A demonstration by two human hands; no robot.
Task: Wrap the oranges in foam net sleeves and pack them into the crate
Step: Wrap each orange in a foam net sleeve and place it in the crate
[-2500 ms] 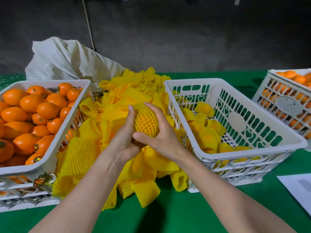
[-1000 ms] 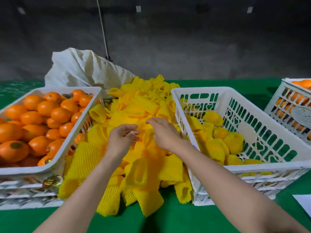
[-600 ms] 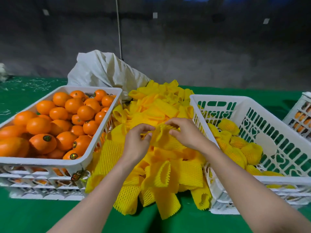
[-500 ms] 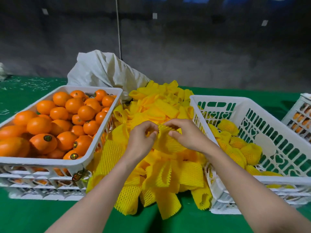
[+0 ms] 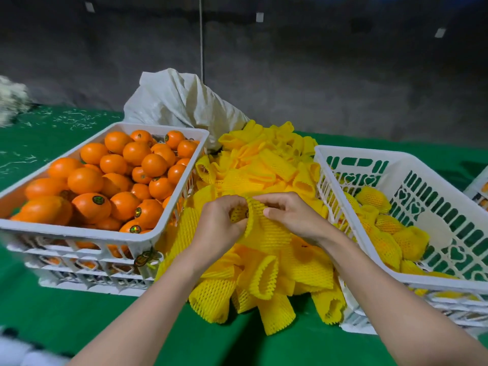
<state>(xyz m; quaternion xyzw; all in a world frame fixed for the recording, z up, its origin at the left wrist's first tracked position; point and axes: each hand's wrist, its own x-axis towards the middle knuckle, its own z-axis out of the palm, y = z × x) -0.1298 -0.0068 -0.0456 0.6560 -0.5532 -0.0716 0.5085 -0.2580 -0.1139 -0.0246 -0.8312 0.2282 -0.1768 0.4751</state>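
Two white crates stand on the green worktop (image 5: 79,313): the left crate (image 5: 79,231), heaped with bare oranges (image 5: 113,165), and the packing crate (image 5: 422,280) on the right, partly filled with wrapped oranges (image 5: 409,241). Between them lies the pile of foam net sleeves (image 5: 264,167).

Your left hand (image 5: 216,228) and right hand (image 5: 295,215) both hold one sleeve (image 5: 266,233) above that pile, with the fingers (image 5: 232,204) curled and pinching its rim on opposite sides.

Step in hand, by my judgement: opening the mouth. Stretch it evenly, wide enough for an orange. Foam net will likely tear if pulled from one point, so spread your grip along the rim. Keep one hand on the sleeve when you reach left for fruit.

Not established: a dark spot (image 5: 247,213) shows in the sleeve's mouth, and I cannot tell whether anything sits inside. The packing crate's near floor is hidden by its wall. A further crate (image 5: 482,186) at the right edge is cut off.
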